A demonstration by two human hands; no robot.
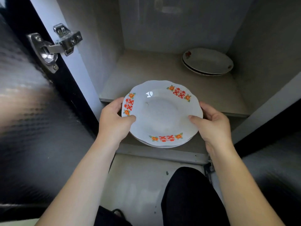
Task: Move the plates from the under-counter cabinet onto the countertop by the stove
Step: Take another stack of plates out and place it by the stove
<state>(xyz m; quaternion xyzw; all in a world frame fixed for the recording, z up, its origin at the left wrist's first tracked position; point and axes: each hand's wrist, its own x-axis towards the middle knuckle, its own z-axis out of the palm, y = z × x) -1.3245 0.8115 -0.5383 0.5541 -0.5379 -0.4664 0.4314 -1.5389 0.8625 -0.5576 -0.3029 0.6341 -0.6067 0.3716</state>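
Plate stack gripped by left hand, right hand, two plates behind

Two plate stacks: back stack of two, front stack of at least two; one hinge.

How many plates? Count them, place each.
4 visible: patterned plate and one under it, between left hand and right hand; stack of two back right on the shelf. More may be hidden.

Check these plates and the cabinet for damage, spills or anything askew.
Nothing stands out. The red-patterned plate stack, held by the left hand and right hand, looks whole and level; the two plates at the back of the shelf sit nested.
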